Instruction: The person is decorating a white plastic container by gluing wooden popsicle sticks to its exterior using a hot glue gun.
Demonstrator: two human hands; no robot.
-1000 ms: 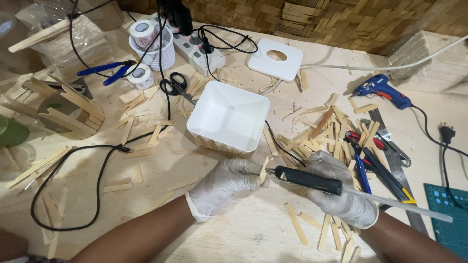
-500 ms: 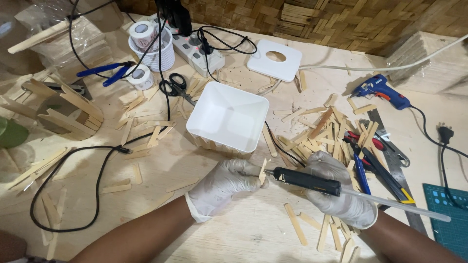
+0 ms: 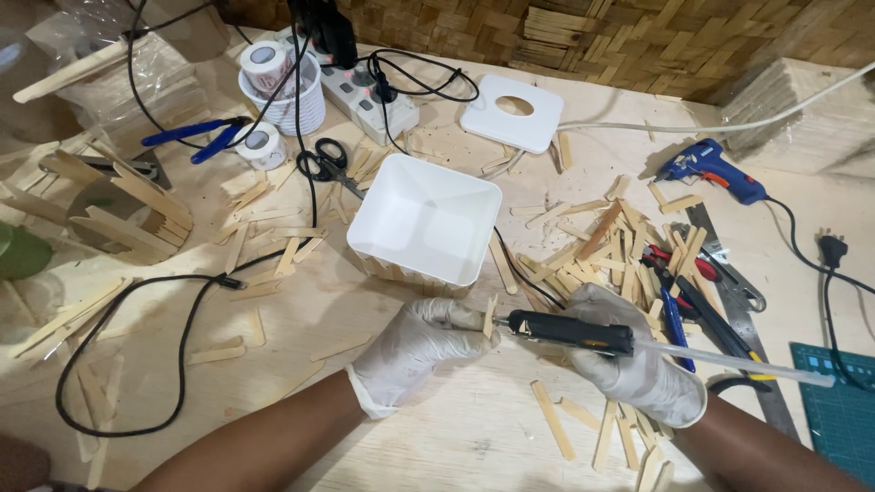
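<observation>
Two tape rolls [image 3: 272, 64] in white cup [image 3: 296, 109]

Both hands wear thin, whitish, slightly translucent disposable gloves: left hand [image 3: 421, 351], right hand [image 3: 629, 364]. The gloves wrinkle over the knuckles and end in rolled cuffs at the wrists. The forearms are bare, without sleeves.

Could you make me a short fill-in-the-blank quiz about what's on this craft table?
1. The right hand holds a black ___ gun.
2. The left hand pinches a small wooden ___.
3. The square tub above the hands is ___ in colour.
4. A second glue gun, at upper right, is ___.

Missing words: glue; stick; white; blue
</observation>
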